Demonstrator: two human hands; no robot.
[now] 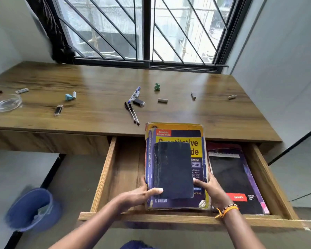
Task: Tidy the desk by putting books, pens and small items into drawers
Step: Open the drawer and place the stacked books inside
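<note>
Book stack [176, 166] over open drawer [104, 177], hands [142, 194] gripping.

The drawer [104, 175] stands pulled out under the table [97, 74], toward its right half. In the drawer, a book [235, 178] lies flat at the right side; at its 9 o'clock sits a stack of books [176, 159], a smaller book [174, 169] on top, with a hand at each near corner. On the table at the stack's 11 o'clock lie pens [132, 112]; a glass dish [5, 103] sits at far left. A bin [32, 209] stands on the floor left of the drawer.
</note>
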